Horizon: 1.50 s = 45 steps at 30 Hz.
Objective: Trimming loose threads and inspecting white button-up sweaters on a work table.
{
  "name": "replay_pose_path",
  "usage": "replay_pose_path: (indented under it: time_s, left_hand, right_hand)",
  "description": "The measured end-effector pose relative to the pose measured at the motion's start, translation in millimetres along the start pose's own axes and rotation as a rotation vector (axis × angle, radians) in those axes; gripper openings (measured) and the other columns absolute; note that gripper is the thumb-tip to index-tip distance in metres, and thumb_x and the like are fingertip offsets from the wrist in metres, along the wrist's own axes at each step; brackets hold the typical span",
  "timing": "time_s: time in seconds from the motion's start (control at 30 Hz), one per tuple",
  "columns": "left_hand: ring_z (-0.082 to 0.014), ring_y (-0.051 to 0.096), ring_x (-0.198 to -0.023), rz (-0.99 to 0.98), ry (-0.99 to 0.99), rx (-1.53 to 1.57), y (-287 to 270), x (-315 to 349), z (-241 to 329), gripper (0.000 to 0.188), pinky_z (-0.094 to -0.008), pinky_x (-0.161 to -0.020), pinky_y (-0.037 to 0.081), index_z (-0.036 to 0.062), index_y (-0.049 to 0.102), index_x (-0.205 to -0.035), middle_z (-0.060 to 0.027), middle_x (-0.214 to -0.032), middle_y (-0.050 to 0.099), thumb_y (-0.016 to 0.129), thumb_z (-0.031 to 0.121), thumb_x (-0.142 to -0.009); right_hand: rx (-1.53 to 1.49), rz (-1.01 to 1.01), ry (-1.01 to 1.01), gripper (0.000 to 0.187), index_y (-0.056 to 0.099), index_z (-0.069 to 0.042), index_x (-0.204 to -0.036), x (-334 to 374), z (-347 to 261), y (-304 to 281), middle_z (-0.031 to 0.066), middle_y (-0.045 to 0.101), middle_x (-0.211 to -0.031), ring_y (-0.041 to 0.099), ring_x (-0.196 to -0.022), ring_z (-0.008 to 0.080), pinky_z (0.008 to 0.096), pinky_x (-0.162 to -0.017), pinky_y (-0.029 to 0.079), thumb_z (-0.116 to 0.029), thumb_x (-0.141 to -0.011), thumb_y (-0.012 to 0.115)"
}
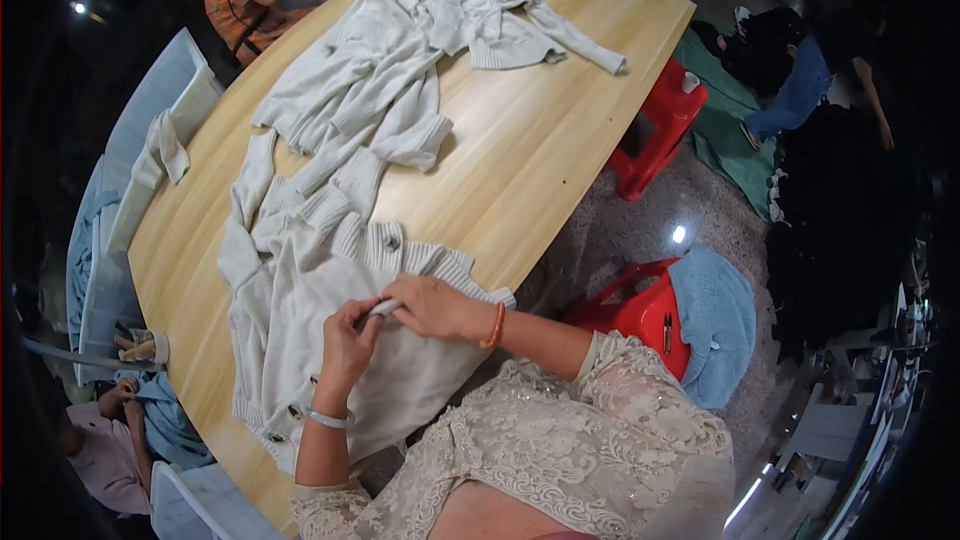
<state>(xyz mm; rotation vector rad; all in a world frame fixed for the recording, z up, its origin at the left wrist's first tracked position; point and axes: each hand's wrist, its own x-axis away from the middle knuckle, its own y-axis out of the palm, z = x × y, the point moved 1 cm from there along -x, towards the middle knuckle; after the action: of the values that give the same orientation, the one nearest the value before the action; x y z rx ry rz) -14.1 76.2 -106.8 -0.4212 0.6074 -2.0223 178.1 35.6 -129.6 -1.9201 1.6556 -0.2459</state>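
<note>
An off-white knitted cardigan (285,310) lies spread at the near end of the table, with a ribbed band and several dark buttons along its edges. Over its middle, my left hand (348,348) and my right hand (432,308) meet, fingertips close together. Between them a small fold of the same pale knit is pinched up, and both hands grip it. Whether anything tiny is inside the fold cannot be made out. A large button (391,242) sits on the ribbed band just beyond my fingers.
More off-white knitwear (350,70) is heaped farther up the wooden table (530,150). Red stools (672,110) stand to the right, one draped with a blue knit garment (715,325). Pale bins (190,90) and a tool cup (150,347) line the left edge. Other people work around the table.
</note>
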Motion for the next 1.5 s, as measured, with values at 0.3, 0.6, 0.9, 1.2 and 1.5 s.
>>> replay_pose_path:
  time_s: [0.3,0.6,0.9,1.2,1.5]
  left_hand:
    - [-0.0058,0.056,-0.076,0.065,-0.09,0.123,5.3,-5.4,12.3,0.017,-0.0224,-0.07,0.047,-0.0035,0.068,-0.103,-0.0021,-0.086,0.067,0.061,-0.001,-0.088]
    - [-0.0049,0.054,-0.071,-0.014,-0.051,0.239,7.3,-4.3,5.7,0.012,-0.0212,-0.064,0.044,-0.003,0.066,-0.098,-0.0005,-0.08,0.064,0.057,-0.004,-0.09]
    - [-0.0108,0.058,-0.07,-0.032,-0.231,-0.095,-3.3,-4.4,15.8,0.01,-0.0246,-0.06,0.045,0.0013,0.065,-0.096,-0.0081,-0.084,0.064,0.066,0.001,-0.086]
    - [-0.0353,0.06,-0.087,0.147,0.222,-0.167,39.9,-85.8,50.1,0.031,-0.0422,-0.076,0.049,0.0018,0.062,-0.111,-0.0167,-0.099,0.059,0.064,0.0,-0.081]
    - [-0.0189,0.064,-0.064,-0.054,-0.074,-0.048,50.7,-102.7,25.5,0.016,-0.0325,-0.061,0.051,-0.0007,0.068,-0.089,-0.0121,-0.076,0.069,0.074,0.008,-0.078]
  right_hand:
    - [-0.055,0.086,-0.027,0.018,0.064,-0.001,-0.096,-8.7,7.4,-7.8,0.0176,0.064,-0.088,0.063,-0.084,0.0376,0.0431,-0.075,0.051,-0.001,-0.079,0.06]
    - [-0.101,0.046,-0.053,0.017,0.064,0.001,-0.094,-6.1,8.4,-8.7,0.0173,0.064,-0.087,0.064,-0.084,0.0368,0.0403,-0.072,0.05,0.002,-0.078,0.057]
    - [0.332,-0.169,0.116,0.018,0.064,-0.01,-0.099,5.3,6.4,-61.1,0.0102,0.062,-0.097,0.064,-0.09,0.0336,0.0441,-0.08,0.05,-0.024,-0.088,0.063]
    - [0.538,-0.116,0.125,0.012,0.058,-0.007,-0.092,6.2,9.2,-68.3,0.0136,0.058,-0.095,0.065,-0.076,0.0382,0.0486,-0.069,0.052,-0.018,-0.087,0.061]
    - [0.332,0.068,-0.028,0.01,0.056,-0.004,-0.09,8.8,25.0,-59.7,0.0143,0.059,-0.091,0.064,-0.078,0.0362,0.0459,-0.067,0.053,-0.004,-0.08,0.054]
